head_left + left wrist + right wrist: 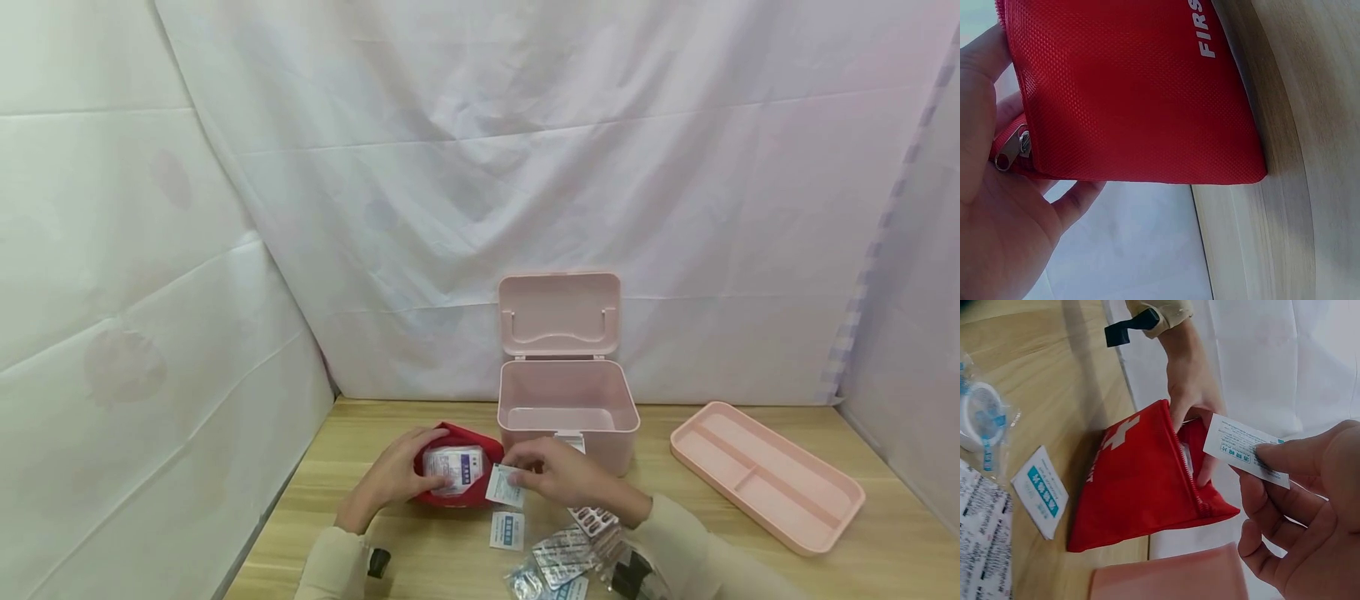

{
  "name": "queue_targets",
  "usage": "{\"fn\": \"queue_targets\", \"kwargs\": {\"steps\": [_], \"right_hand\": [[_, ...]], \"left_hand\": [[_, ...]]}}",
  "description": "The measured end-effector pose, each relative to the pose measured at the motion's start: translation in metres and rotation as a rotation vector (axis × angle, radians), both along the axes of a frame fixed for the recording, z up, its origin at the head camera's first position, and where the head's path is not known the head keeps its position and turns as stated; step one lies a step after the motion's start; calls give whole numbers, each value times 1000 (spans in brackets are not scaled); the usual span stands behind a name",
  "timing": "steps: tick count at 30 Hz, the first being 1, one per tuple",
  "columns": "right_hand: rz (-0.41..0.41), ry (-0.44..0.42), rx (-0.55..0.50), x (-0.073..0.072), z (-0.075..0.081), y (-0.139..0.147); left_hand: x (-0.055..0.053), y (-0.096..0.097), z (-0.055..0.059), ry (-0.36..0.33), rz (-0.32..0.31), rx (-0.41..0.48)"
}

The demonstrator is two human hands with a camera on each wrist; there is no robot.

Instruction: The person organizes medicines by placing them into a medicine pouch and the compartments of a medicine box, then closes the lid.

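My left hand (401,468) grips the edge of a red first-aid pouch (461,502), which stands with its zipped mouth spread; plastic-wrapped white packets (456,468) show inside it. In the left wrist view a metal zip pull (1011,150) lies by the palm. Between thumb and fingers, my right hand (551,471) pinches a white alcohol pad sachet (1244,450) with blue-green print, held beside the pouch's mouth. Another such sachet (507,531) lies flat on the wooden table in front of the pouch.
A pink box (570,450) with its lid (560,312) raised stands behind my right hand. To the right lies a pink divided tray (768,479). Blister packs (561,557) and a bagged white tape roll (985,415) lie near my right forearm. White cloth (420,208) hangs behind the table.
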State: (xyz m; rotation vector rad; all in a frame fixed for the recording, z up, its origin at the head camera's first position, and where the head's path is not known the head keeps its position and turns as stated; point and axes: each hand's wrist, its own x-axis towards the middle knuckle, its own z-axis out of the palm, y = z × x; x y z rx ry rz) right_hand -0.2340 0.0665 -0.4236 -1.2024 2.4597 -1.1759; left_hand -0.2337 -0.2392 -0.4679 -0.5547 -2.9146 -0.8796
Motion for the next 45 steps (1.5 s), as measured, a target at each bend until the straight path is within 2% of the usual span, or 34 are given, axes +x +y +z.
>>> {"fn": "queue_targets", "kwargs": {"steps": [9, 17, 23, 29, 33, 35, 40, 45], "right_hand": [[47, 79, -37, -11, 16, -16], [-14, 88, 17, -19, 24, -30], [-59, 83, 60, -24, 27, -40], [-98, 52, 39, -32, 23, -50], [-83, 6, 30, -34, 15, -59], [-70, 10, 36, -34, 10, -63], [-25, 122, 53, -35, 2, -73], [-45, 203, 104, -33, -2, -82]], "left_hand": [[0, -1, 2, -7, 13, 5], [1, 0, 1, 10, -16, -1], [2, 0, 2, 3, -12, 14], [1, -1, 2, 31, -27, 13], [1, -1, -1, 51, -44, 14], [1, -1, -2, 57, -48, 18], [0, -2, -3, 43, -41, 31], [-2, -2, -2, 40, -37, 26]]}}
